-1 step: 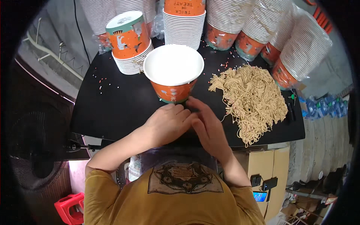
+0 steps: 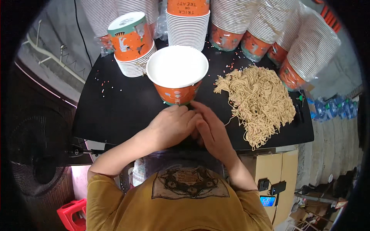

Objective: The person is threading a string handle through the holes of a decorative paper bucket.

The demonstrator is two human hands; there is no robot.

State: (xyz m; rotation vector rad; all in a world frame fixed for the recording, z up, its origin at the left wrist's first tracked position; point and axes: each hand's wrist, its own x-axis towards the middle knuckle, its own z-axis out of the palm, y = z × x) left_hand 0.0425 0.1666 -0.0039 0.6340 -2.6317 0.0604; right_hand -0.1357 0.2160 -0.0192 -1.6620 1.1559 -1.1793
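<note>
My left hand (image 2: 172,124) is closed, its fingers curled inward at the near side of the table. Against it rests my right hand (image 2: 212,129), with fingers bent toward the left one and the thumb folded in. Whatever lies between the fingers is hidden. Just beyond both hands stands an upright paper bucket (image 2: 177,68), orange outside with a white inside and rim. To the right spreads a tangled heap of tan cord (image 2: 262,102); a loose strand trails from it toward my right hand.
Upside-down stacked buckets (image 2: 133,42) stand at the back left, with another tall stack (image 2: 187,32) behind the upright bucket. Several plastic-wrapped stacks (image 2: 312,50) line the back right. Small beads (image 2: 103,91) dot the black table (image 2: 111,115). A fan (image 2: 38,161) is at left.
Both hands keep nearly the same place; only the fingers have shifted slightly. The bucket and the heap of cord have not moved.
</note>
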